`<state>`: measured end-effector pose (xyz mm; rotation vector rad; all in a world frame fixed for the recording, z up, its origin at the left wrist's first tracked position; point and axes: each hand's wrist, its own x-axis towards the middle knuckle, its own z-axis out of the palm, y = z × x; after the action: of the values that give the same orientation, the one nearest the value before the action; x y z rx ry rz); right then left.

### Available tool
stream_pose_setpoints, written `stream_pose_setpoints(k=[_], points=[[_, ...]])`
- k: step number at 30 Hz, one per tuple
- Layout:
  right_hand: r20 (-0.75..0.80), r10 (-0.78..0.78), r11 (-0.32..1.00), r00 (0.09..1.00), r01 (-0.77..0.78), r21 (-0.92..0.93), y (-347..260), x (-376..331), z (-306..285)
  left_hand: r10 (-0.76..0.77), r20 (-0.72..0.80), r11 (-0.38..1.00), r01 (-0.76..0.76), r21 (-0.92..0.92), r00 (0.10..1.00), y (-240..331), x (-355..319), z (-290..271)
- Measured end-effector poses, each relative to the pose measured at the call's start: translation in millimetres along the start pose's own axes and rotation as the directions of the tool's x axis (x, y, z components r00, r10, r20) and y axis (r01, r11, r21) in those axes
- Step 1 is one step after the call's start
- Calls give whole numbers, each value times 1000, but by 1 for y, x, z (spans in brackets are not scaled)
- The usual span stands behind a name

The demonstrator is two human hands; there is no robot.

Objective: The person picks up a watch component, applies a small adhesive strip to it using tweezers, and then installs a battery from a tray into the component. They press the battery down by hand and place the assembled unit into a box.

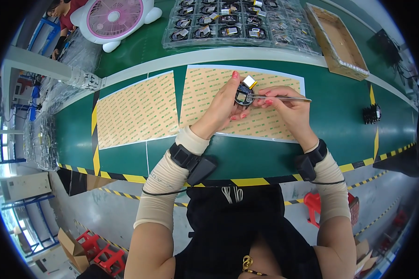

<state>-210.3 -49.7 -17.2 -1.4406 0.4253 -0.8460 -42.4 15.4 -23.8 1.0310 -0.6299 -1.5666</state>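
Note:
My left hand (224,103) grips a round black device housing (242,98) by its edge, above a tan adhesive sheet. A small silver battery (250,82) with a yellow edge sticks out at the top of the housing. In my right hand (288,108) is a pair of thin metal tweezers (291,98), pinched between thumb and fingers. The tweezers' tips reach into the open face of the housing; what they touch there is too small to make out.
Two tan sheets with green print, one at the left (137,109), lie on the green table (246,160). Behind them stand clear trays (219,41) of similar round parts, a cardboard box (337,44) and a pink-white fan (114,18). Small black parts (372,114) sit at right. Another person (70,21) is at far left.

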Motion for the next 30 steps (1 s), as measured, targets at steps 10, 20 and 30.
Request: stream_pose_setpoints(k=[10, 20, 30], points=[[3, 61, 998, 998, -61, 18, 3, 4, -8, -33, 45, 999, 35, -29, 998, 1, -1, 1], [35, 343, 863, 939, -330, 383, 4, 10, -22, -53, 103, 998, 51, 26, 993, 1, 0, 4], [-743, -368, 917, 560, 350, -190, -13, 44, -160, -57, 92, 998, 57, 0, 994, 0, 2, 6]])
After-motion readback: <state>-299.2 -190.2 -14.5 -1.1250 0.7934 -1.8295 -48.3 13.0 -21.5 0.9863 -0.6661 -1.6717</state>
